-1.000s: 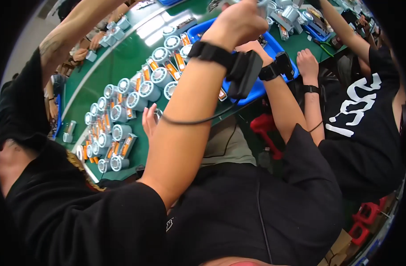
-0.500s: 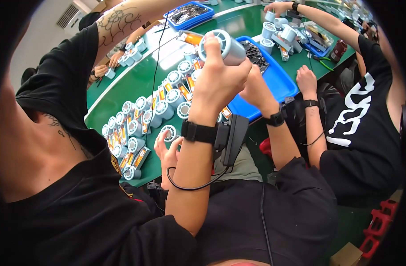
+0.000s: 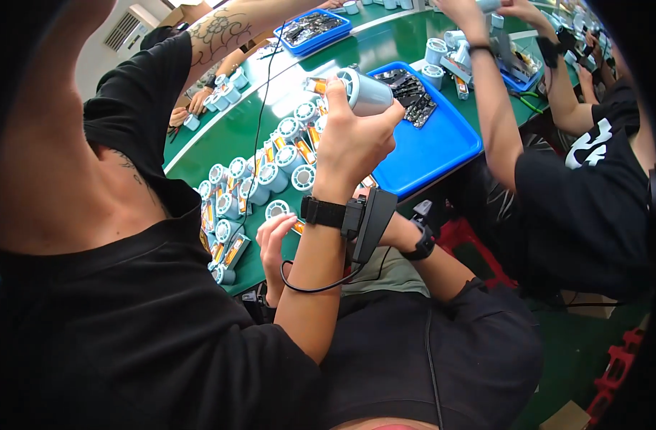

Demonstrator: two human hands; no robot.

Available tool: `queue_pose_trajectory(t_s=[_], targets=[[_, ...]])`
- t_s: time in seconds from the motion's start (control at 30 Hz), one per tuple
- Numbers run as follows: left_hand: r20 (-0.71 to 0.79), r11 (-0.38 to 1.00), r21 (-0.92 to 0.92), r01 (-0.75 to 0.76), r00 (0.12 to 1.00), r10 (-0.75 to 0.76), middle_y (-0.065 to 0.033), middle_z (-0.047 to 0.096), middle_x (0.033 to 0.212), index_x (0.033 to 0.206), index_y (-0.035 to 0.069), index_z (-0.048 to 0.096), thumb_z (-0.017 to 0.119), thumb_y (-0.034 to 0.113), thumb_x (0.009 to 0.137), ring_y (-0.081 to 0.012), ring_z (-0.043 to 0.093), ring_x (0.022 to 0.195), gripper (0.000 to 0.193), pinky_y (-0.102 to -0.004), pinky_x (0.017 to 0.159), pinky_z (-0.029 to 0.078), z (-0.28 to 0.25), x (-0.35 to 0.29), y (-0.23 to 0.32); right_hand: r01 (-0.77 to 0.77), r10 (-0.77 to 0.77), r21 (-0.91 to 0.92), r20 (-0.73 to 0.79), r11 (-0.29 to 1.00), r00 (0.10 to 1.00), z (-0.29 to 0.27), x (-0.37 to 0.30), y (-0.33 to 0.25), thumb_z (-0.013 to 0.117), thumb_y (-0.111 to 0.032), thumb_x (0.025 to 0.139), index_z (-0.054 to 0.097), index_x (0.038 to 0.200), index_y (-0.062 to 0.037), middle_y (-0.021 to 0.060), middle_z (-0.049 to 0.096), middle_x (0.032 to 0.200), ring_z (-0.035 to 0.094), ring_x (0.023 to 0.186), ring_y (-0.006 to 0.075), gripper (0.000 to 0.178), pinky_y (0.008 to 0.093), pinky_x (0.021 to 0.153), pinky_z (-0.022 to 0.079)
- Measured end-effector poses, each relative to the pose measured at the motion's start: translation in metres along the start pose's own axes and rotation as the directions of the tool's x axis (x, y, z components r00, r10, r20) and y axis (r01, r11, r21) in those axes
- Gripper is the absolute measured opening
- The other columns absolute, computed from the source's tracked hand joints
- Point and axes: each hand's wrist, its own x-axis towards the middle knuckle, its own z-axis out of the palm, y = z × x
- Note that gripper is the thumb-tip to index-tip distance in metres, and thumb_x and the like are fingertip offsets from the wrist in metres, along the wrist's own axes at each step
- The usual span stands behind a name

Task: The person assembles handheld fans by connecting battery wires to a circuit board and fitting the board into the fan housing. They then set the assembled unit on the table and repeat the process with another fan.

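Observation:
My left hand [image 3: 272, 247] is at the table's near edge, fingers stretched up and loosely bent, just short of a pale blue cylindrical housing [image 3: 277, 208] with a slotted round end. A neighbour's forearm hides part of this hand. My right hand [image 3: 395, 231] is low by the table edge, its fingers mostly behind the black box on that neighbour's wrist, so any grip is hidden. Higher up, the neighbour's hand [image 3: 353, 143] holds another pale blue housing [image 3: 371, 94] on its side. Rows of similar housings [image 3: 273, 177] with orange-marked parts cover the table to the left.
A blue tray [image 3: 432, 158] with dark metal parts lies ahead to the right; a second blue tray [image 3: 314, 46] is farther back. A black cable [image 3: 260, 118] hangs across the view. Co-workers sit on both sides. A red stool [image 3: 471, 244] stands at lower right.
My right hand has drawn back from beside the blue tray to the table edge. My left hand has shifted slightly and its fingers are closer together. The co-worker at right has raised their arms.

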Motion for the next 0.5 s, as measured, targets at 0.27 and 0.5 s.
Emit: queue_pose_trajectory(t_s=[0.27,0.5], targets=[[0.055,0.789,-0.537,0.298,0.946,-0.319,-0.0069,0.069,0.091,0.108,0.018,0.059,0.064,0.011,0.091,-0.0352,0.068,0.081,0.019,-0.0555,0.102,0.045,0.005,-0.005,0.017,0.081,-0.078,-0.061,0.054,0.995,0.995,0.049,-0.018,0.044,0.076,-0.017,0.072,0.065,0.087,-0.0067,0.0097,0.066,0.085,0.063,0.08,0.0307,0.021,0.0405,0.07,0.05],[0.012,0.908,-0.34,0.245,0.966,-0.256,-0.0073,0.069,0.091,0.107,0.019,0.06,0.065,0.014,0.091,-0.0344,0.068,0.083,0.018,-0.0534,0.101,0.047,0.005,-0.006,0.02,0.053,-0.054,0.016,0.092,0.998,0.994,0.053,-0.019,0.058,0.075,-0.016,0.074,0.065,0.09,-0.0053,0.0116,0.065,0.087,0.063,0.08,0.0305,0.022,0.0411,0.071,0.05]])
